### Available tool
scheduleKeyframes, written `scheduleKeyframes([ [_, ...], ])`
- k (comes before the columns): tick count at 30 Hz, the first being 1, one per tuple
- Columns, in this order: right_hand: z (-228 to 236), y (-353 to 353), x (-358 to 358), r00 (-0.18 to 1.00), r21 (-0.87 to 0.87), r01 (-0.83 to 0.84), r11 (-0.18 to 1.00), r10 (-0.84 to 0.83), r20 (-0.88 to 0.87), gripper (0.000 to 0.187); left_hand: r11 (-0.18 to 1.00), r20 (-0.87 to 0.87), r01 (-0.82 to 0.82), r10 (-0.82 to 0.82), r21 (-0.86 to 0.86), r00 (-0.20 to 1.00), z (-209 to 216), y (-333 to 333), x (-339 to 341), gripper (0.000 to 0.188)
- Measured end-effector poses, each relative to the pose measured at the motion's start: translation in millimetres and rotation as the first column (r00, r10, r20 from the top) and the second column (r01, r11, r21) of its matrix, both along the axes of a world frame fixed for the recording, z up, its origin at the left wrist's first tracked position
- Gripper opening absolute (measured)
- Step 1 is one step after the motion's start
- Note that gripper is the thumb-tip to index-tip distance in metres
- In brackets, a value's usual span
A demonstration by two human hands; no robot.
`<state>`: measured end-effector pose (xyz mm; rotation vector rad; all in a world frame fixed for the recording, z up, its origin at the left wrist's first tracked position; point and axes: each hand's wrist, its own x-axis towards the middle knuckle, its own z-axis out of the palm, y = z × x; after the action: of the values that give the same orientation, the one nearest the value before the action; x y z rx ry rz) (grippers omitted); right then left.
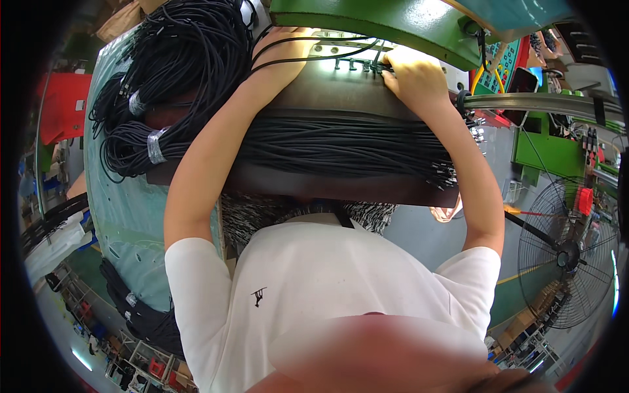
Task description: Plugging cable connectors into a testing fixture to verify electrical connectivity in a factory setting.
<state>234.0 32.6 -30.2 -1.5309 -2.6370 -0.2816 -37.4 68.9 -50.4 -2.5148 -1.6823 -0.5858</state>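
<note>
At the green machine (380, 26), my right hand (419, 77) is closed, thumb and fingers pinching the end of a black cable (379, 65) beside a row of small black pegs (352, 65). My left hand (288, 52) rests by the pale metal fixture (327, 49), left of the right hand. Two black cables run across that hand toward the fixture. Bright light washes out its fingers, so their grip is hidden. Below both hands, a long bundle of black cables (341, 144) lies across the dark brown work surface (314, 190).
Coiled black cables (170, 72) heap up at the left on a pale green table (118, 216). A metal rail (537, 101) juts out at the right, near a phone (523, 82) and a green control panel (504, 65). A standing fan (567, 255) is at the lower right.
</note>
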Motion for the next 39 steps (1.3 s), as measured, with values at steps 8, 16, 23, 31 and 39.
scheduleKeyframes([
  [8,4,3,-2,0.995,0.165,-0.089,0.982,0.095,-0.029,0.014,0.992,0.051,0.063,-0.069,0.107,0.996,-10,-1,-4,0.027],
  [16,37,-39,12,0.963,0.116,-0.038,0.993,0.067,-0.260,0.021,0.981,0.151,0.193,-0.189,-0.015,0.970,12,-16,-3,0.024],
  [23,44,-194,173,0.581,-0.049,0.641,0.766,-0.526,-0.621,0.028,0.915,0.110,0.266,-0.244,-0.302,0.964,21,-40,7,0.030],
  [31,29,-168,140,0.758,-0.001,0.520,0.854,-0.462,-0.461,0.038,0.850,0.027,0.234,-0.251,-0.473,0.968,77,-124,-32,0.069],
  [39,15,-45,14,0.904,-0.229,-0.164,0.959,0.053,-0.425,0.033,0.831,0.075,0.326,-0.329,-0.450,0.941,71,-119,-85,0.041],
])
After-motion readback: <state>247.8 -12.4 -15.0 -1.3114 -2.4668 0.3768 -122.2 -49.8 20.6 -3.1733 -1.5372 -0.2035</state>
